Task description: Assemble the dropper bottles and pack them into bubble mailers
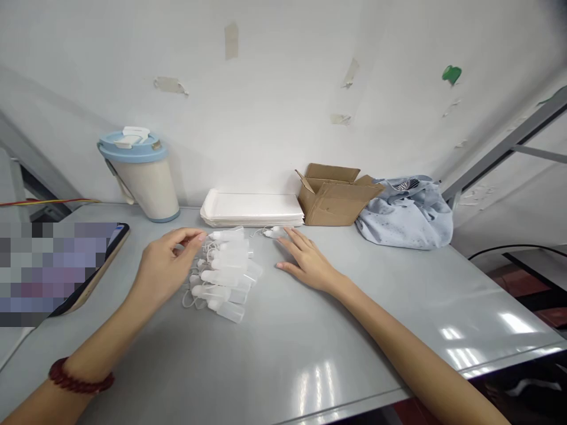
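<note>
Several small translucent white plastic bottle-shaped pieces with thin string loops (228, 277) lie in an overlapping pile on the grey table. My left hand (170, 257) is at the pile's upper left, thumb and forefinger closed beside the narrow end of the topmost piece. Whatever lies between those fingertips is too small to make out. A similar white piece with a string (273, 232) lies apart from the pile, just in front of the stacked white envelopes (252, 206). My right hand (310, 260) reaches it with fingers stretched out, fingertips at its right end and the thumb apart.
An open cardboard box (334, 200) and a bundled light-blue cloth (405, 215) stand at the back right. At the back left is a cream tumbler with a blue lid (148, 183). A propped device with a blurred screen (88, 277) occupies the left side.
</note>
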A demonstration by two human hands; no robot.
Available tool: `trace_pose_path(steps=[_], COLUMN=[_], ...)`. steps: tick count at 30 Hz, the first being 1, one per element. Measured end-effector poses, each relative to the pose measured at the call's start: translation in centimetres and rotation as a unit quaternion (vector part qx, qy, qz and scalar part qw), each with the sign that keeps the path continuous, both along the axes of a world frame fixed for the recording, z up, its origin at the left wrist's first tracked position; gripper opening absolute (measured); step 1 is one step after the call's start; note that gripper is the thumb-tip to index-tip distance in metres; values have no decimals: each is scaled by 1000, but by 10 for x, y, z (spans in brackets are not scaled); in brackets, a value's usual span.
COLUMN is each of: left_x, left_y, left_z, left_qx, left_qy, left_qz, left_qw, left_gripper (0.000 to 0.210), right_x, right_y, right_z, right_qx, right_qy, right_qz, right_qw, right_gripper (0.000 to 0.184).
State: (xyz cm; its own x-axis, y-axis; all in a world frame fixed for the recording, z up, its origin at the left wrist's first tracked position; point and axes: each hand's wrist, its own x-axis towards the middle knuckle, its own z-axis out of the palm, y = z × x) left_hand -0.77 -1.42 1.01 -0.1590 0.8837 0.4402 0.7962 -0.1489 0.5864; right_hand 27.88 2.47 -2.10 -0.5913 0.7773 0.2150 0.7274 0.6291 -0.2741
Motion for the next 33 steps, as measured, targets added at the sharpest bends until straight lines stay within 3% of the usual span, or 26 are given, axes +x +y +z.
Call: trace_pose_path(steps=[4,9,17,23,28,33], left_x=[-1,-1,2,14,28,35], left_y=[6,14,4,-14,-30,-43], left_z=[-6,-13,-2,9,10,7], left_qx=[-53,-91,-105,-77,-3,67], left_qy=[2,-13,-40,-31,12,62], left_qz=[-45,-43,-8,-8,-64,-164], left_qw=[998,995,994,996,998,982], left_gripper=[39,44,44,38,28,22], right_x=[0,-1,-1,0,-3,-8], right_y=[0,-1,-8,-20,-41,-59], right_z=[-1,-1,-3,6,25,40], right_qx=[13,36,57,61,49,-64], right_qy=[-14,-4,42,116,178,291], right_qz=[-2,-5,-3,-20,-23,-45], right_qw=[1000,999,997,991,982,953], right_gripper=[45,33,8,14,13,16])
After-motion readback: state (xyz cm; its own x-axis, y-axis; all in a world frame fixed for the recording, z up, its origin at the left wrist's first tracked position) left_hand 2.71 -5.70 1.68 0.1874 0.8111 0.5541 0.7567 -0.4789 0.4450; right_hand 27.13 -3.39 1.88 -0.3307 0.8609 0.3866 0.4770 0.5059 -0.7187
